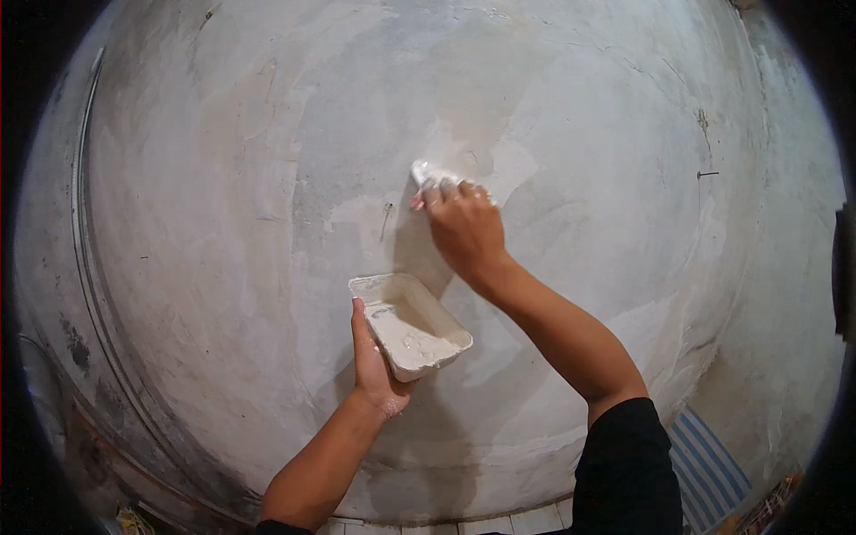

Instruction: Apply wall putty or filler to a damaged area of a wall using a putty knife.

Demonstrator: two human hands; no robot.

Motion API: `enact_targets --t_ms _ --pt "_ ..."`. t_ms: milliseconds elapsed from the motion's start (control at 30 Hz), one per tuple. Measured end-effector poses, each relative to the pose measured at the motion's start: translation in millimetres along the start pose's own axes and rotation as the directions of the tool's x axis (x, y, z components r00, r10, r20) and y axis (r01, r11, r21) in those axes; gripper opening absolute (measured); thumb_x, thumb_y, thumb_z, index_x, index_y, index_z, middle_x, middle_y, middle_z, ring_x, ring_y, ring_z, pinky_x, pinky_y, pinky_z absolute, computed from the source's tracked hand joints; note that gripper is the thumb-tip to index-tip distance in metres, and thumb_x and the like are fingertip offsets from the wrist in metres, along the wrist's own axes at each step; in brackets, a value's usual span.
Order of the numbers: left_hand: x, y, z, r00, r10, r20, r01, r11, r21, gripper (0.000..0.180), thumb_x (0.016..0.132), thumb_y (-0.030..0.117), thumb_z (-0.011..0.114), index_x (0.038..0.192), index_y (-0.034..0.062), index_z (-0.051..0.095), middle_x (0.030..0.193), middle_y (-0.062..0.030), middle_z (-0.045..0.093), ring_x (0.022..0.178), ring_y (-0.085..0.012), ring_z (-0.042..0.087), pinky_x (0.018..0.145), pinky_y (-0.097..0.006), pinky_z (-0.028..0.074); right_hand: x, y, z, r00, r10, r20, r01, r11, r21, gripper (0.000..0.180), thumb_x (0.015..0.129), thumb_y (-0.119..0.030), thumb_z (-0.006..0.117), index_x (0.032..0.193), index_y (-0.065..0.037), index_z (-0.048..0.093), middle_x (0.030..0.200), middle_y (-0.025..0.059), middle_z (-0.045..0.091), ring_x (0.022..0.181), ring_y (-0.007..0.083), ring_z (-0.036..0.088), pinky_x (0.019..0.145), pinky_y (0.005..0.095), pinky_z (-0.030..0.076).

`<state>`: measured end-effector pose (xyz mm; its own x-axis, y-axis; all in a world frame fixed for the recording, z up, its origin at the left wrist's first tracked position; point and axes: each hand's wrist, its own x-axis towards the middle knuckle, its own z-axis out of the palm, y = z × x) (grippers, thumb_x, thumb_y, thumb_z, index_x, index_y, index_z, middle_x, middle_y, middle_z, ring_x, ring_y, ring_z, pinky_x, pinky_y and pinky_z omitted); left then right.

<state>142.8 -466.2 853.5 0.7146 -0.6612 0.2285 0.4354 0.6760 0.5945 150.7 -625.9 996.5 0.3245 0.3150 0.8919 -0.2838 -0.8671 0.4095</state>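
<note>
My left hand (376,361) supports a pale rectangular tub (428,312) from below and along its left side, the thumb lying near the rim. Thick off-white paste (412,342) covers the tub's bottom and streaks its inner walls. Up and to the right, my right hand (465,227) is closed around a flat spreader (428,171) coated in white paste. It is pressed against the grey plastered wall (553,116); my fingers, themselves smeared white, hide most of it. Lighter, fresh-looking patches show on the wall around the spreader.
A nail (389,207) with a short string sticks out left of my right hand, and another nail (707,174) juts out farther right. A pipe or cable (82,187) runs down the left side. Blue-and-white striped material (709,468) stands at lower right, above pale floor tiles (486,526).
</note>
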Motion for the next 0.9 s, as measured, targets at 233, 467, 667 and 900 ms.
enact_targets --t_ms 233,467,667,900 --pt "-5.3 4.0 4.7 0.998 0.052 0.042 -0.053 0.998 0.015 0.083 0.094 0.079 0.033 0.148 0.0175 0.045 0.141 -0.0054 0.054 0.127 -0.0269 0.055 0.106 -0.045 0.045 3.5 24.6 -12.5 0.951 -0.084 -0.297 0.068 0.996 -0.063 0.032 0.092 -0.015 0.059 0.121 -0.005 0.067 0.124 0.0157 0.069 0.116 0.0307 0.066 0.088 0.0388 0.056" --pt "-4.8 6.0 4.3 0.994 0.075 0.073 -0.075 0.997 -0.005 0.08 0.095 0.077 0.034 0.146 0.0164 0.046 0.139 -0.0054 0.055 0.125 -0.0266 0.057 0.105 -0.046 0.047 -38.4 18.9 51.4 0.976 -0.117 -0.182 0.128 0.99 0.053 0.037 0.094 -0.018 0.059 0.124 0.003 0.065 0.126 0.0235 0.067 0.122 0.0344 0.063 0.099 0.0398 0.054" --pt "-15.0 12.5 6.1 0.993 0.113 -0.022 -0.113 0.994 0.009 0.079 0.096 0.076 0.031 0.146 0.016 0.045 0.138 -0.0077 0.055 0.124 -0.0295 0.058 0.104 -0.048 0.049 -50.3 19.5 7.8 0.996 -0.087 -0.006 0.087 0.991 0.101 0.039 0.094 -0.017 0.057 0.126 0.006 0.063 0.13 0.0255 0.064 0.118 0.036 0.066 0.093 0.0419 0.057" --pt "-11.6 13.3 11.1 0.993 0.12 -0.021 -0.119 0.992 0.048 0.082 0.097 0.076 0.026 0.149 0.0144 0.042 0.141 -0.011 0.053 0.129 -0.0328 0.055 0.108 -0.053 0.047 22.3 96.1 6.5 0.964 0.055 -0.261 -0.04 0.997 0.06 0.034 0.092 -0.008 0.056 0.123 -0.008 0.067 0.127 0.0111 0.068 0.118 0.0286 0.066 0.089 0.0418 0.057"
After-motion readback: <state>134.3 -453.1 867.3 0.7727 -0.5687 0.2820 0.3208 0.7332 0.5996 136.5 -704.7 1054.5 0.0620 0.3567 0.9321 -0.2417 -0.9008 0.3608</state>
